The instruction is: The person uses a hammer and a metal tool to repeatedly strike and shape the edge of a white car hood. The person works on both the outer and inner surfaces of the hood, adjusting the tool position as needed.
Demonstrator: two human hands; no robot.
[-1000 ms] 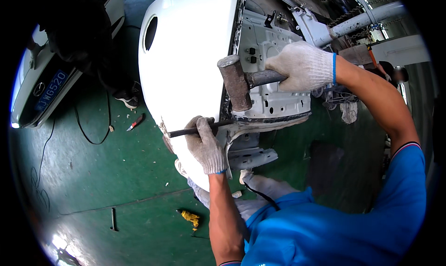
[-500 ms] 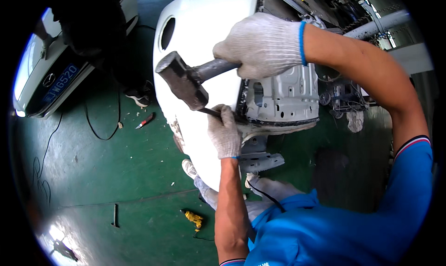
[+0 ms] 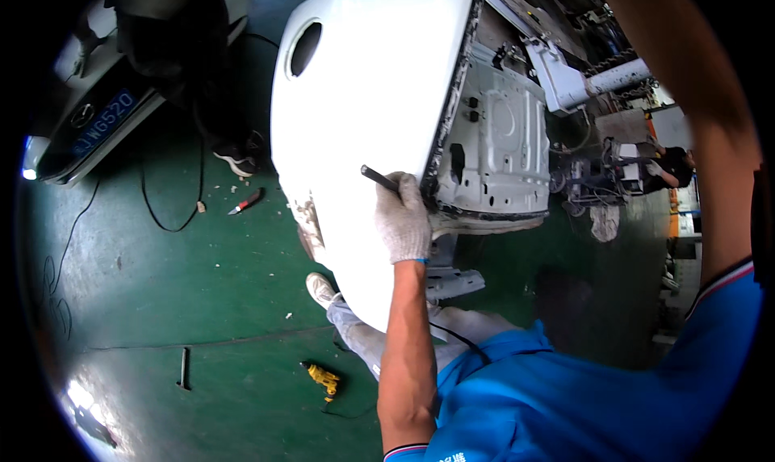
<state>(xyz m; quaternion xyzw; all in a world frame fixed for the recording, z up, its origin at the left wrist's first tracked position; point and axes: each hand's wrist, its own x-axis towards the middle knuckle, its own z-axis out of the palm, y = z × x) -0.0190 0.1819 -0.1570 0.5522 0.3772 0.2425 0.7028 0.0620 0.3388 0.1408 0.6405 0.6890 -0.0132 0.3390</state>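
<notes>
My left hand [image 3: 404,226], in a pale knit glove, is closed around a dark metal rod [image 3: 379,178], a punch or chisel by its shape. Its blunt end sticks up and leftward out of the fist. Beneath them lies a white car body panel [image 3: 363,99] with a round opening near its far left; the fist hides the rod's lower end. On the panel's right runs a dark, rough edge, beside bare inner metalwork [image 3: 508,139]. My right arm [image 3: 694,66] is raised at the upper right, and its hand is outside the picture.
On the green floor lie a yellow power drill [image 3: 323,379], a hammer [image 3: 184,369], a red-handled knife [image 3: 247,201] and cables. A person [image 3: 173,58] stands by another car [image 3: 97,131] at left. Wheeled equipment [image 3: 601,175] and another person [image 3: 676,167] are at right.
My right hand and the sledgehammer it held over the rod have swung up out of view. My left hand, still holding the rod, sits slightly further right in the picture.
</notes>
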